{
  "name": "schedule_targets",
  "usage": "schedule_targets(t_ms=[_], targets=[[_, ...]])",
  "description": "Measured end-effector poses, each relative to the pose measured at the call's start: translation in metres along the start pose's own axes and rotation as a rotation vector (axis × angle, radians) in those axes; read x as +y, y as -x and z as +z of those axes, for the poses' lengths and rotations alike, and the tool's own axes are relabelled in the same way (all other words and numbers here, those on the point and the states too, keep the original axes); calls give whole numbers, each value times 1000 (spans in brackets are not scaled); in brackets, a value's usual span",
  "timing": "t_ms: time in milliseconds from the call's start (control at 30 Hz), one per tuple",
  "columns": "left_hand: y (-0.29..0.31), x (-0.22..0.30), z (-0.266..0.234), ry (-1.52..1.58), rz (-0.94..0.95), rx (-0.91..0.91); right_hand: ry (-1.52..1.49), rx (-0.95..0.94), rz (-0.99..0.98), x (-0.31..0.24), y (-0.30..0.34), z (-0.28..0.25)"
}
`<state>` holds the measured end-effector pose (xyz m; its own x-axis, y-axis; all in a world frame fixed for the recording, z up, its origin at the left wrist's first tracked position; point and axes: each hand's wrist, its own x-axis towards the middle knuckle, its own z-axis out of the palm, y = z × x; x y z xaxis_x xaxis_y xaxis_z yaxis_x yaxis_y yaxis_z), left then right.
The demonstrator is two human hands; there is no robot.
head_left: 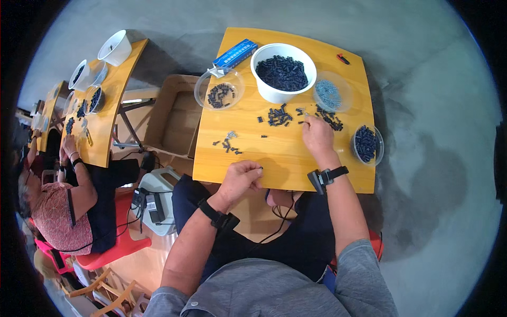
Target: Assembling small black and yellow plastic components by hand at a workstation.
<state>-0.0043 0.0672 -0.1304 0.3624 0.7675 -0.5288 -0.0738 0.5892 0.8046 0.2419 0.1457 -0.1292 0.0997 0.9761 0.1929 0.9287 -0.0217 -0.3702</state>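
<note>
Much bare tabletop [288, 150]; left hand [241, 180] at near edge.

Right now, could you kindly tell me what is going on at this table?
The person's left hand appears to pinch a small dark piece near the front edge of the yellow wooden table. Their right hand has its fingertips beside a loose black pile; its grip is unclear. Beyond stands a round white plastic tub, with a clear plastic dish of blue-grey pieces to its right.
</note>
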Motion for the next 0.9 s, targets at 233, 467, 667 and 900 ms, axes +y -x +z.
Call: schedule_targets(t_ms=[233, 467, 667, 900], targets=[[2, 2, -2, -22, -21, -17, 157, -55, 9, 1, -1, 8], [4, -4, -2, 76, 26, -9, -149, 82, -85, 0, 28, 1], [22, 4, 16, 57, 189, 11, -1149, -232, 299, -46, 58, -37], [63, 40, 30, 79, 355, -25, -1406, -343, 218, -89, 84, -86]])
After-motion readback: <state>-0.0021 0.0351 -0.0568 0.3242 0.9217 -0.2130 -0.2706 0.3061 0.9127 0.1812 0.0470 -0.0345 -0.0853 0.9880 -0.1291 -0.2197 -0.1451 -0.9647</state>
